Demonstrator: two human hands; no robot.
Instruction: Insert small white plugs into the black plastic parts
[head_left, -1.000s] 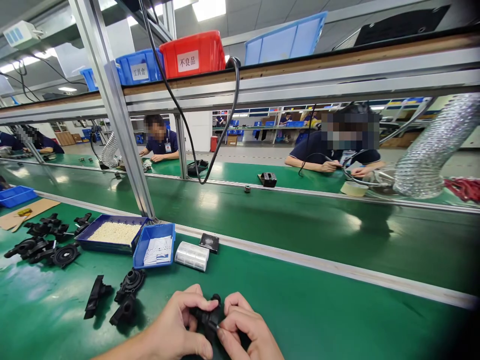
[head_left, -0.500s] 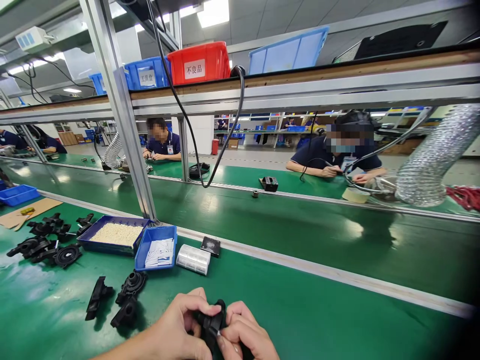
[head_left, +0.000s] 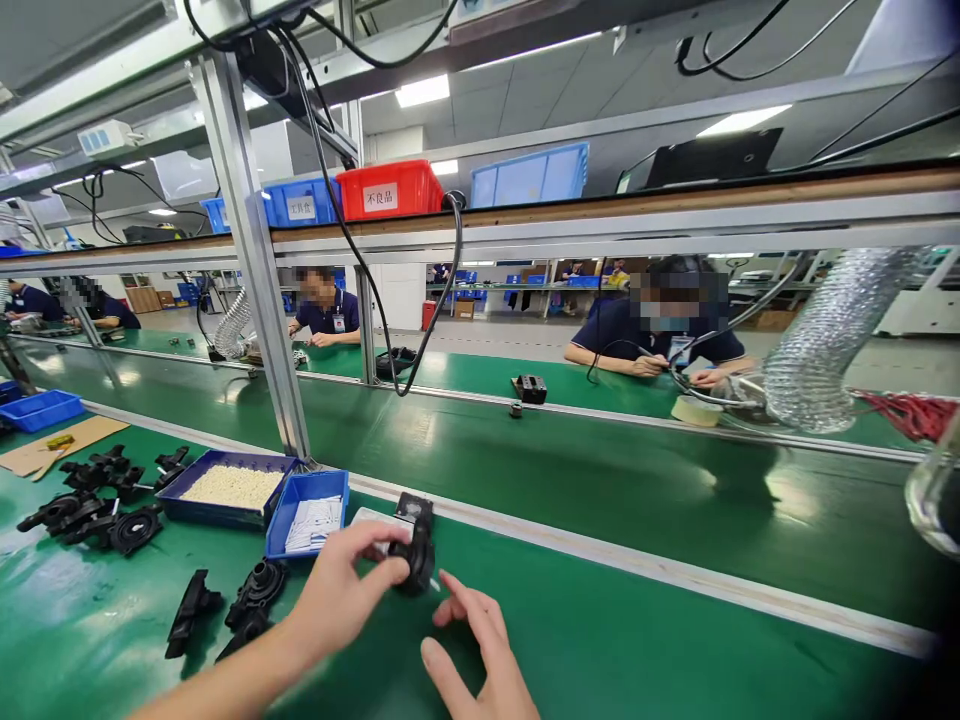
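Observation:
My left hand (head_left: pixel 349 580) pinches a black plastic part (head_left: pixel 417 566) between thumb and fingers, held up over the green bench. A short white pin (head_left: pixel 435 585) sticks out of its right side. Just right of it, my right hand (head_left: pixel 480 640) is open, thumb and fingers apart, touching nothing. Behind the held part are a small black square block (head_left: pixel 416 506) and a silvery roll (head_left: pixel 367 516), the roll partly hidden by my left hand. More black parts lie to the left, one long (head_left: pixel 192 612) and one round (head_left: pixel 257 588).
Near the aluminium post (head_left: pixel 255 250) stand a blue tray of white strips (head_left: pixel 273 535) and a dark blue tray of cream pellets (head_left: pixel 174 503). Several black parts (head_left: pixel 90 500) are piled at left. Beyond a pale rail (head_left: pixel 600 560), a co-worker (head_left: pixel 615 335) sits across the line.
My left hand has lifted the black part away from me, toward the roll and block. My right hand has let go of it and opened. The view has tilted up.

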